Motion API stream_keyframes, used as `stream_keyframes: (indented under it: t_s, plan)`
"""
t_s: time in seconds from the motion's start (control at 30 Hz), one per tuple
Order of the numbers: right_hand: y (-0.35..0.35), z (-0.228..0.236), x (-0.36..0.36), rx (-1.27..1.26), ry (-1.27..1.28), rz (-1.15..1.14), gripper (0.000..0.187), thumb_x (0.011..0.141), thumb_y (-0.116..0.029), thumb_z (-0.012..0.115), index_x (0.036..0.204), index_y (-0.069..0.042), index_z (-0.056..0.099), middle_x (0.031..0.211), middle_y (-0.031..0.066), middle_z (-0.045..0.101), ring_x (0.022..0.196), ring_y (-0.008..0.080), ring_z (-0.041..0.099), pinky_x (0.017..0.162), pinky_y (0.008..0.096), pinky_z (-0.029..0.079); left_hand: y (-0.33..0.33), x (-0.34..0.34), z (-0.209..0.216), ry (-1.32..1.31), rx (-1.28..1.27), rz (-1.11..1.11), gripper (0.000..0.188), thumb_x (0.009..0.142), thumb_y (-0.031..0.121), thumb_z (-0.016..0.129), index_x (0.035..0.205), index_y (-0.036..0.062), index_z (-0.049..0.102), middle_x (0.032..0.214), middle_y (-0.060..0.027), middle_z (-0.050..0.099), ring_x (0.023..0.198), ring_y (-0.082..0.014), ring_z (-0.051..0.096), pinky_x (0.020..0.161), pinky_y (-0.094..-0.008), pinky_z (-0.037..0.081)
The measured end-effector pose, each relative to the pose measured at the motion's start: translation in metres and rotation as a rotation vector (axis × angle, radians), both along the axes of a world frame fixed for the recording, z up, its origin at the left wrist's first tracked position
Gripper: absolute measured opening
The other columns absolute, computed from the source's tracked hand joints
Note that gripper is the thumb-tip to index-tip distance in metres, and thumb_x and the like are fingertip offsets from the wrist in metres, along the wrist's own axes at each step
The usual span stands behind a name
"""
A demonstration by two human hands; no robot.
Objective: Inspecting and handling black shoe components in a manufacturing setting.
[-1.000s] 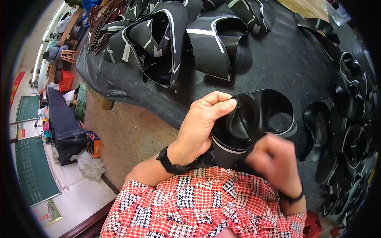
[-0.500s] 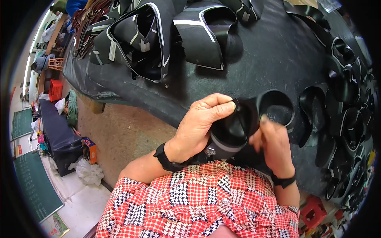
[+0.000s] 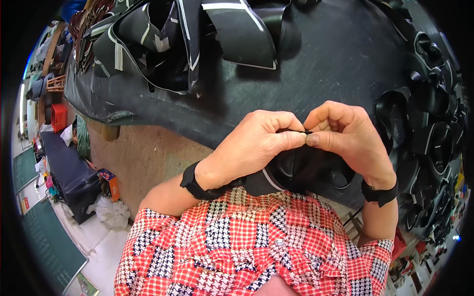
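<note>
A curved black leather piece, looped round and edged in part with a pale strip, hangs close in front of my checked shirt. My left hand is closed, pinching the top edge of this piece between thumb and forefinger. Right beside it my right hand pinches the same edge, its thumb tip meeting the left thumb. Between the fingertips a thin stretch of dark edge shows. The lower part of the leather is partly hidden by my hands and wrists.
A black-covered table spreads ahead. Large black leather pieces with white strips lie at its far left. Several looped black pieces crowd its right side. To the left stand a dark padded bench and a red crate.
My right hand has come up from the piece's right side to pinch the top edge beside my left thumb. The leather now sits turned and nearer my body. The view has shifted slightly.
</note>
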State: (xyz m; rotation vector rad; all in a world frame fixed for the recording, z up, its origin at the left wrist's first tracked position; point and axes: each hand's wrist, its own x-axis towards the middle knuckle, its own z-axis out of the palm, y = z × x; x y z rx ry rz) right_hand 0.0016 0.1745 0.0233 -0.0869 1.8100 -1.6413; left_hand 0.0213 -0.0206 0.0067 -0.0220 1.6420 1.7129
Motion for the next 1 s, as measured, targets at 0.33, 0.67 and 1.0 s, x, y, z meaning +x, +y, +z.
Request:
stream_keyframes:
  t_s: [0.33,0.67,1.0]
  plan:
    - [0.003,-0.017,-0.016,-0.205,-0.261,-0.004,0.017,0.077,-0.003,0.067,0.088,0.001,0.055,0.075,0.0026,0.062,0.069,0.0053,0.057,0.063,0.0172,0.045,-0.007,-0.015,0.004,0.025,-0.100,-0.127,0.018,0.076,0.002,0.068,0.092,-0.0016,0.062,0.079,0.0026,0.059,0.072,-0.0026,0.053,0.065,-0.0172,0.044]
    - [0.007,-0.045,-0.003,-0.581,-0.388,-0.140,0.022,0.074,0.005,0.066,0.072,-0.006,0.047,0.081,0.0068,0.061,0.071,0.0088,0.057,0.064,0.0204,0.047,0.002,-0.021,-0.020,-0.256,0.161,0.024,0.016,0.075,0.001,0.068,0.090,-0.0011,0.065,0.076,-0.0006,0.063,0.068,-0.0045,0.056,0.063,-0.0182,0.046]
    - [0.017,-0.041,-0.020,-0.401,-0.278,-0.058,0.015,0.076,0.000,0.066,0.086,-0.001,0.055,0.080,0.0045,0.062,0.071,0.0066,0.058,0.066,0.0187,0.048,0.003,-0.018,-0.016,-0.470,0.298,0.097,0.021,0.080,0.009,0.067,0.097,-0.0015,0.061,0.084,-0.0021,0.063,0.074,-0.0061,0.058,0.068,-0.0185,0.048]
